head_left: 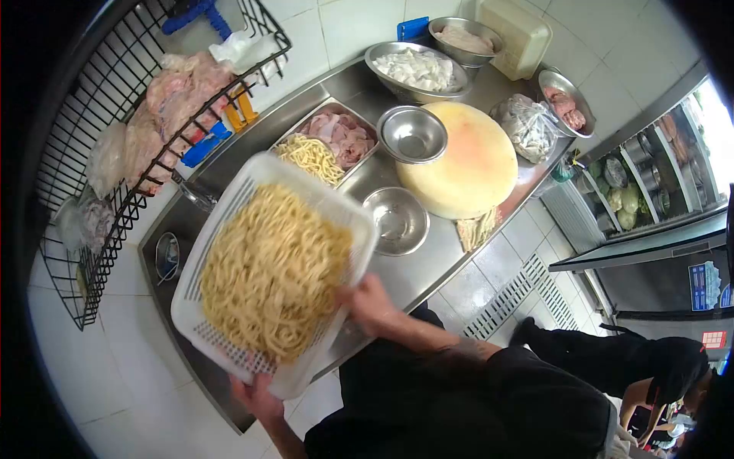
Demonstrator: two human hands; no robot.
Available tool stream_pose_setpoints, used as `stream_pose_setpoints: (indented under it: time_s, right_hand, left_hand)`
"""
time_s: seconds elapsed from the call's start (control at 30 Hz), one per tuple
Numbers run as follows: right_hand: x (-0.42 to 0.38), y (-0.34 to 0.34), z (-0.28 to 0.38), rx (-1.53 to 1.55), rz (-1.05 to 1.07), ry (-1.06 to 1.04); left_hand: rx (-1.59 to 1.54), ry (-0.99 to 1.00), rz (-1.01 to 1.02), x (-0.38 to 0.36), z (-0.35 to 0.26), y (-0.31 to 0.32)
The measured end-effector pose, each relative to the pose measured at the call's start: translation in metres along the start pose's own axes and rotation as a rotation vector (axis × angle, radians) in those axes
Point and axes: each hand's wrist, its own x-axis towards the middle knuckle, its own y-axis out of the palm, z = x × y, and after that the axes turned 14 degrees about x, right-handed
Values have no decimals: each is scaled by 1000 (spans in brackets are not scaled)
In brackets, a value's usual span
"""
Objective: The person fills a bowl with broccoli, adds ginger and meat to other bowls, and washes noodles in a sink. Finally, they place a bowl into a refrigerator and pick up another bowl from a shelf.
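Observation:
A white perforated plastic basket (187, 287), heaped with thick yellowish noodles (275, 271), is tilted toward me above the steel counter. My left hand (258, 396) grips its near lower edge, fingers closed on the rim. On the right side, my right hand (368, 304) holds the basket's other edge, its fingertips partly hidden by the rim. Just beyond the basket sits a rectangular metal tray (365, 126) with pale pink raw meat (340, 136) and more noodles (312, 158). An unfilled steel bowl (396, 220) stands right of the basket.
A thick round cutting board (470, 168) carries another steel bowl (412, 135) on its edge. Farther back are a bowl of whitish pieces (417, 70) and a plastic bag (527, 128). A wire rack (84, 145) hangs at left. An open fridge (642, 176) and another person (634, 367) are at right.

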Motion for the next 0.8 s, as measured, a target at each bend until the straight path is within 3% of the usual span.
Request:
stream_pose_setpoints:
  time_s: [0.17, 0.2, 0.23, 0.3, 0.33, 0.37, 0.4, 0.43, 0.47, 0.53, 0.63, 0.7, 0.77, 0.8]
  right_hand:
    - [-36, -118, 132, -173, -324, -146]
    - [-43, -140, 153, -115, -447, -281]
    - [-40, -201, 163, -135, -375, -286]
    - [-56, -247, 206, -47, -435, -345]
    - [-61, -270, 219, 49, -543, -409]
    - [-68, -261, 240, 38, -476, -406]
    - [-64, -285, 249, -19, -466, -380]
    - [-58, -316, 258, -72, -474, -358]
    - [-51, -342, 264, -95, -459, -335]
    - [-26, -385, 273, -169, -612, -271]
    - [13, -406, 274, -146, -519, -180]
    - [47, -452, 269, -145, -452, -118]
    - [84, -525, 271, -154, -348, -41]
    - [80, -492, 271, -69, -332, -121]
  left_hand:
    - [10, -45, 195, -48, -74, 158]
    - [-24, -22, 271, -57, -77, 189]
    - [-58, 42, 356, -65, -62, 219]
    - [-89, 164, 522, -78, -53, 286]
    - [-6, 45, 588, -85, -65, 314]
    - [-254, 11, 573, -96, -45, 355]
    - [-97, 71, 583, -97, -43, 381]
    - [-208, -32, 632, -99, -34, 409]
    - [-110, -79, 749, -94, -31, 426]
    - [-171, -80, 693, -98, -24, 459]
    - [-237, -72, 668, -102, -11, 479]
    - [-213, -94, 762, -96, -8, 477]
    - [-137, -194, 1191, -55, -4, 448]
    - [-53, -2, 1225, -38, -1, 423]
